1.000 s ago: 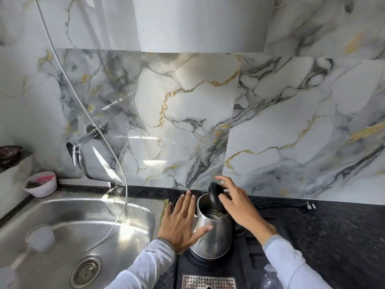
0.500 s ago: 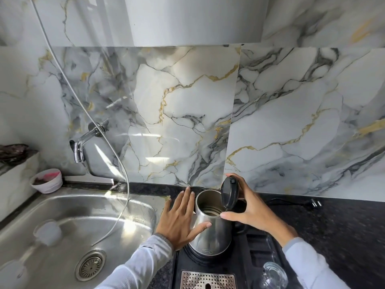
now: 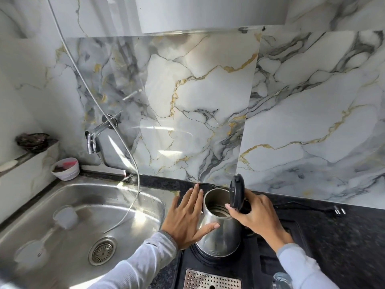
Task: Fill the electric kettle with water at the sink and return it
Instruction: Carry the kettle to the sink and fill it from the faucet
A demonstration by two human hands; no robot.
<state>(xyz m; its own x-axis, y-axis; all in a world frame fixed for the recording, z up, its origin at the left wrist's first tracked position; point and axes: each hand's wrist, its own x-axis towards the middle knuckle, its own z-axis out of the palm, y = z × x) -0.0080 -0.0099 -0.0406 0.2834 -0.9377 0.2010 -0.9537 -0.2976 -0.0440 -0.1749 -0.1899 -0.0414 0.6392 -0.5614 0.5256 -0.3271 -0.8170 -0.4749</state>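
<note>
The steel electric kettle stands on its black base, right of the steel sink. Its black lid is tipped upright, and the mouth is uncovered. My left hand lies flat against the kettle's left side, fingers spread and straight, thumb across the front. My right hand is behind the kettle at the handle, which it hides, with thumb and fingers on the lid's lower edge. The chrome tap juts from the wall above the sink's far left.
A thin white hose hangs from above into the sink basin. A white bowl sits at the sink's far corner. A perforated drip tray and a glass lie near me. A plug rests on the dark counter.
My right hand has swung the black lid up from over the mouth to upright. My left hand has stayed against the kettle's side. The kettle has not left its base.
</note>
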